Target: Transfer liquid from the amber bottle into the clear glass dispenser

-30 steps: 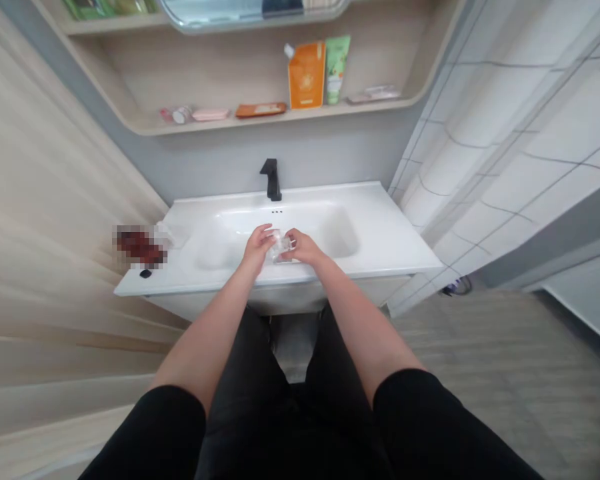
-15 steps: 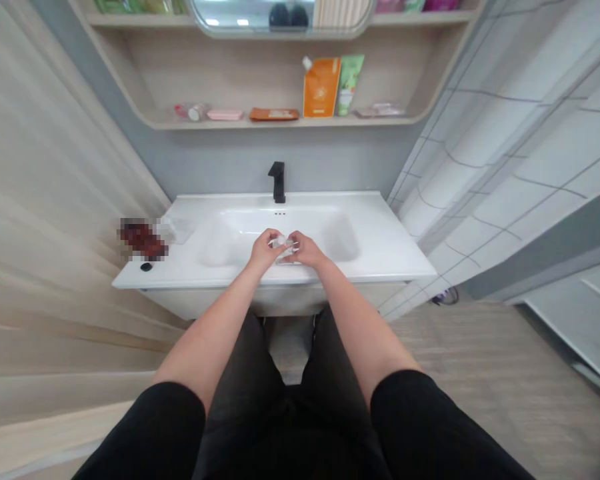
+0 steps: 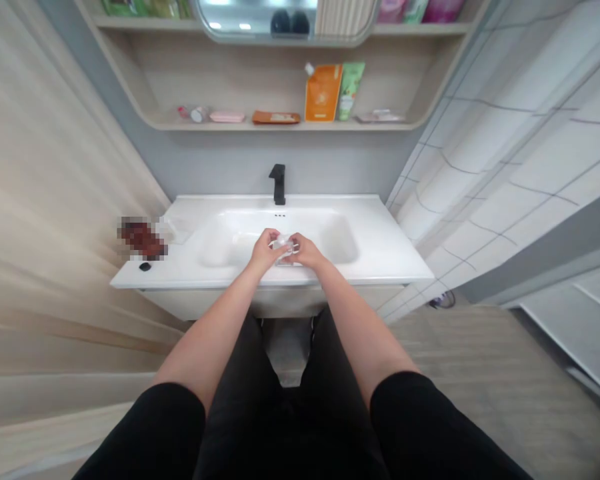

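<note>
a small clear plastic piece (image 3: 283, 246) held between the left hand (image 3: 266, 252) and right hand (image 3: 306, 251), fingers (image 3: 274, 239) of both clamped on it over the front of a white basin (image 3: 230, 230); from my remote seat i see no water from the black faucet (image 3: 279, 185), while a clear dish (image 3: 176, 231) and a pixelated dark red item (image 3: 139, 237) lie on the tabletop (image 3: 385, 250) below an orange pouch (image 3: 323, 93) on the shelf (image 3: 220, 125)

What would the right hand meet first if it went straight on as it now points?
The right hand would first meet the small transparent object, which its fingers seem already to touch, though depth is unclear.
</note>
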`<state>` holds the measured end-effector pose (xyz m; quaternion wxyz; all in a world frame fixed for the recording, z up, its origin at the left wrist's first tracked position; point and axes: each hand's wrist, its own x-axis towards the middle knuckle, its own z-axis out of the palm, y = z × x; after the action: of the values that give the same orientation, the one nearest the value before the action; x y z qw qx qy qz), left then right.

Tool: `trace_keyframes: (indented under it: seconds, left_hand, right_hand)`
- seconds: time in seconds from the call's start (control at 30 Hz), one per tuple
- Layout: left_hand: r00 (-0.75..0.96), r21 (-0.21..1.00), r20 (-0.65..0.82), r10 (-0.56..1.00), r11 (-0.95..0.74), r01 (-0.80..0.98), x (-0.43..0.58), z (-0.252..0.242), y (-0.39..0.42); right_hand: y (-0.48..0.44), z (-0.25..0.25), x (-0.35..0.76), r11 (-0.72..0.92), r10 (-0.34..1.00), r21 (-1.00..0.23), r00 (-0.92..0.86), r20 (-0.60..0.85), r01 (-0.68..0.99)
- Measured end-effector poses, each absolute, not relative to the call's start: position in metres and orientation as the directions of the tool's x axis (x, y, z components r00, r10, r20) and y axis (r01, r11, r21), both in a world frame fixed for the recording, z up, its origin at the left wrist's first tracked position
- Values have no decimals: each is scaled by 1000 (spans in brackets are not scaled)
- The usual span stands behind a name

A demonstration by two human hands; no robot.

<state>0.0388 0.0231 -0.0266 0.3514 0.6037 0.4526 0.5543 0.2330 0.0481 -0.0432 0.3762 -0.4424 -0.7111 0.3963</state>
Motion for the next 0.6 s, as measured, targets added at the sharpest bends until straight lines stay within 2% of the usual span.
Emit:
trace_keyframes:
  seconds: [0.27, 0.47, 0.6]
  left_hand:
    - [-34, 936, 351, 936, -351, -4, 37, -30, 28]
    - [-5, 929, 367, 930, -366, 48, 37, -31, 27]
    - [11, 923, 384, 923, -383, -39, 34, -33, 26]
  right_hand:
    - [49, -45, 233, 271, 933, -913, -317, 172, 303]
    - [49, -46, 234, 280, 932, -910, -315, 181, 307]
    - [50, -47, 234, 267, 929, -925, -328, 172, 270]
